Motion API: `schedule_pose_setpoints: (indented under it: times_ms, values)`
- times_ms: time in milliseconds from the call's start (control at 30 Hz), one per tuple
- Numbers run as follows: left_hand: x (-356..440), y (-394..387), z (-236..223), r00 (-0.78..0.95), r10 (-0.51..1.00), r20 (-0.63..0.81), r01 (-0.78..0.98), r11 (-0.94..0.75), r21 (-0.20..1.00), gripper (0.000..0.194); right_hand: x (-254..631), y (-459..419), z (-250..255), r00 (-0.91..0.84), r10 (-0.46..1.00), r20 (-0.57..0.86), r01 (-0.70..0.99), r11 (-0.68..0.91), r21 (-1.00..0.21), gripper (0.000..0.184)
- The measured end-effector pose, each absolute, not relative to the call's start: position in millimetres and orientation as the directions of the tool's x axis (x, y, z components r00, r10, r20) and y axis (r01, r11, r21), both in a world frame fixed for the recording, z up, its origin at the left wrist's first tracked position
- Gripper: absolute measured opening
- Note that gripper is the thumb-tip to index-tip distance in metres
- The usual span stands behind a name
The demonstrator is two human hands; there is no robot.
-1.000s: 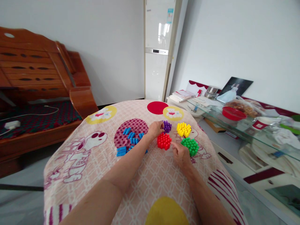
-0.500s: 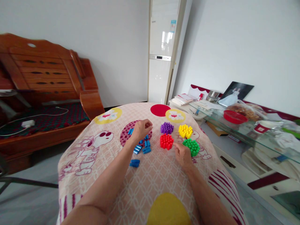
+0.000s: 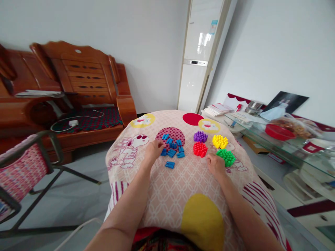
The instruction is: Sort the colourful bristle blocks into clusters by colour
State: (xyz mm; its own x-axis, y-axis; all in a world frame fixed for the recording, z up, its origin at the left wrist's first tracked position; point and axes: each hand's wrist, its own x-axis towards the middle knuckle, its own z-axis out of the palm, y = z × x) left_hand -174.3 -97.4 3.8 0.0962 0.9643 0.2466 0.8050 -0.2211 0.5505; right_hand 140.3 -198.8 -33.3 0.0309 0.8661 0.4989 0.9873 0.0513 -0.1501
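Observation:
My left hand [image 3: 154, 150] is at the near left edge of scattered small blue plastic pieces [image 3: 171, 152], which look like short rods lying in pairs. Its fingertips are drawn together beside one of them; whether they grip anything is too small to tell. My right hand [image 3: 216, 164] rests on the cloth with curled fingers and nothing visible in them. Just beyond it stands a red cluster [image 3: 200, 149] of knobby pegs, and a green cluster [image 3: 225, 157] is close on its right. Behind these are a purple cluster [image 3: 200, 136] and a yellow cluster [image 3: 220, 141].
A patterned cloth [image 3: 178, 188] covers the round table. On the right, a glass shelf [image 3: 288, 146] carries a red bowl [image 3: 279, 132], papers and bags. A wooden bench [image 3: 86, 80] stands at the back left, with a folding chair [image 3: 26, 164] in front of it.
My left hand has moved from beside the purple cluster leftward to the blue pieces. My right hand stays near the red and green clusters, its pointing finger now more curled. The view has turned left.

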Motion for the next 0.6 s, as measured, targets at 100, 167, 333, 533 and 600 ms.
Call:
schedule_pose_setpoints:
  times_ms: [100,167,333,533,600]
  values:
    - [-169,-100,-4,0.184,0.961,0.208,0.819,-0.267,0.508,0.028,126,-207,-27,0.092,0.901,0.424,0.993,-0.052,-0.104,0.023]
    - [-166,-100,-7,0.221,0.954,0.201,0.799,-0.295,0.524,0.033,112,-213,-26,0.104,0.907,0.408,0.993,-0.075,-0.086,0.022]
    - [-161,-97,-14,0.147,0.959,0.244,0.701,-0.275,0.658,0.023,86,-226,-34,0.058,0.889,0.455,0.989,0.009,-0.145,0.019]
    - [-163,-93,-23,-0.045,0.988,0.146,0.446,-0.111,0.888,0.020,101,-228,-49,0.082,0.836,0.542,0.930,0.131,-0.343,0.027]
    - [-163,-92,-24,-0.050,0.990,0.129,0.384,-0.100,0.918,0.020,106,-227,-54,0.099,0.818,0.567,0.907,0.160,-0.390,0.028]
